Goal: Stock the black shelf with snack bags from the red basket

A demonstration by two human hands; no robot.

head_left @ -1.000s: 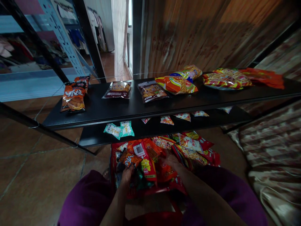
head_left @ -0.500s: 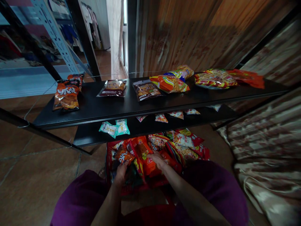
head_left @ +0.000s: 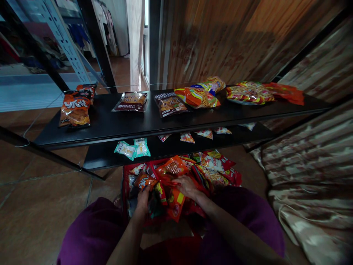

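Note:
A red basket (head_left: 125, 184) on the floor in front of me is heaped with snack packets. My right hand (head_left: 188, 186) is closed on an orange snack packet (head_left: 172, 168), lifted a little above the heap. My left hand (head_left: 143, 200) reaches into the left side of the basket, fingers curled among dark packets beside a small orange packet (head_left: 142, 180); what it grips is hidden. Purple trouser legs (head_left: 91, 235) frame both arms.
A black shelf (head_left: 154, 123) carries an orange chip bag (head_left: 75, 109), two brown packets (head_left: 131, 102) and several bright bags to the right. A lower shelf (head_left: 110, 158) holds teal packets (head_left: 132, 148) and small sachets. Patterned fabric (head_left: 309, 173) lies right; brown tiles left.
My right hand closed on the orange packet and raised it from the heap. My left hand stayed at the basket's left side. The view shifted slightly.

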